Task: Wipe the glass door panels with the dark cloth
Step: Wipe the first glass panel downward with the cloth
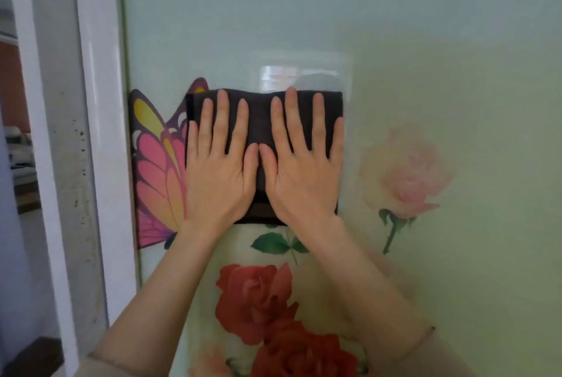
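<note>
A folded dark cloth (261, 121) lies flat against the pale green glass door panel (425, 41), about the middle of the view. My left hand (220, 163) presses on the cloth's left half with straight, spread fingers. Beside it, thumbs nearly touching, my right hand (304, 163) presses flat on the right half. The hands hide most of the cloth's lower part. The panel carries a pink and yellow butterfly picture (158, 169) left of the cloth, red roses (261, 300) below it and a pale pink rose (407, 175) to the right.
A white door frame (103, 133) runs down the panel's left edge, with a stained grey strip (64, 133) beyond it. Further left is an opening into another room. Glass stretches above and to the right of the cloth.
</note>
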